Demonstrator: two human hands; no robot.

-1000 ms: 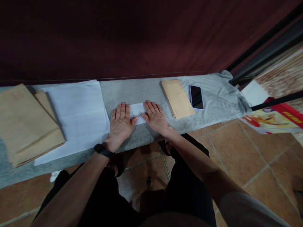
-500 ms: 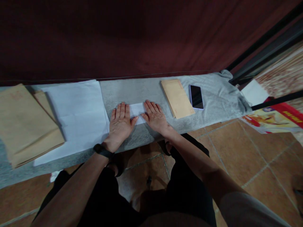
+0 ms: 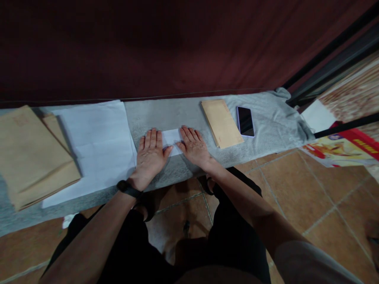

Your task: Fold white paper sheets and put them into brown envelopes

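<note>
A small white piece of paper [image 3: 171,137], seemingly folded, lies on the grey cloth between my two hands. My left hand [image 3: 152,155] rests flat on its left end, fingers stretched out and pointing away from me. Over the right end lies my right hand [image 3: 194,148], also flat with fingers extended. Both thumbs point inward across the paper near its front edge. Under the palms the paper's ends are hidden. Just right of my right hand is a small stack of brown envelopes [image 3: 222,123].
Large white paper sheets [image 3: 97,146] lie to the left, partly under bigger brown envelopes [image 3: 35,157]. A phone [image 3: 245,121] sits right of the small envelopes. The grey cloth [image 3: 166,110] covers a narrow surface against a dark red backdrop [image 3: 148,51]. A colourful box [image 3: 343,148] is at the far right.
</note>
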